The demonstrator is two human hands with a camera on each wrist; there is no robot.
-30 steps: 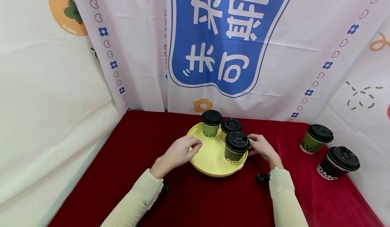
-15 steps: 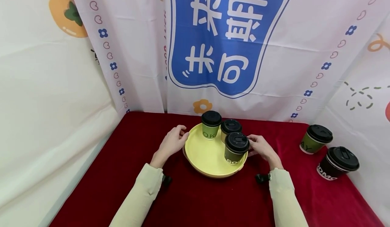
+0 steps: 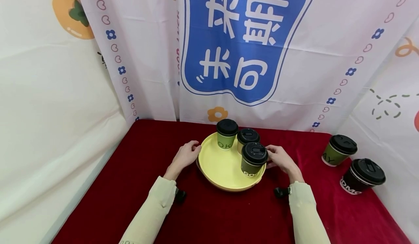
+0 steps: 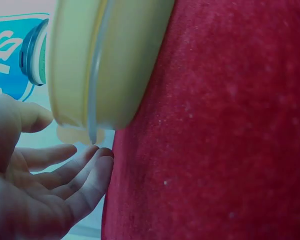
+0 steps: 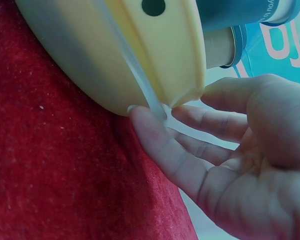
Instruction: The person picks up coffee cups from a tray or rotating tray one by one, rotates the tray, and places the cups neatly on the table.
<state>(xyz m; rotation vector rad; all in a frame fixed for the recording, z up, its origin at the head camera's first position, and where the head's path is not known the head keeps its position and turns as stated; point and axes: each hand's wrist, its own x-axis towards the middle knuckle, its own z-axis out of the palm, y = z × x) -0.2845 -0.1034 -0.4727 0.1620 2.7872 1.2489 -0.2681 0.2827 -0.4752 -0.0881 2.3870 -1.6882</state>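
Note:
A round yellow tray (image 3: 217,169) stands on the red cloth, with three lidded paper coffee cups on it. A light green cup (image 3: 226,141) is at the back, a tan cup (image 3: 241,143) is partly hidden, and a dark green cup (image 3: 251,166) stands at the right front. My left hand (image 3: 184,156) is at the tray's left edge; in the left wrist view its thumb is near the rim and its loosely bent fingers lie apart from the underside. My right hand (image 5: 240,155) holds the right rim, thumb above and fingers below.
Two more lidded cups, a green cup (image 3: 336,151) and a black cup (image 3: 360,180), stand at the right of the red-covered table (image 3: 229,218). A printed white curtain (image 3: 157,73) hangs along the back edge, with white cloth at both sides.
My left hand has moved from over the tray's left part outward to its left edge, then slightly down. The tray has shifted slightly left. My right hand stays at the right rim.

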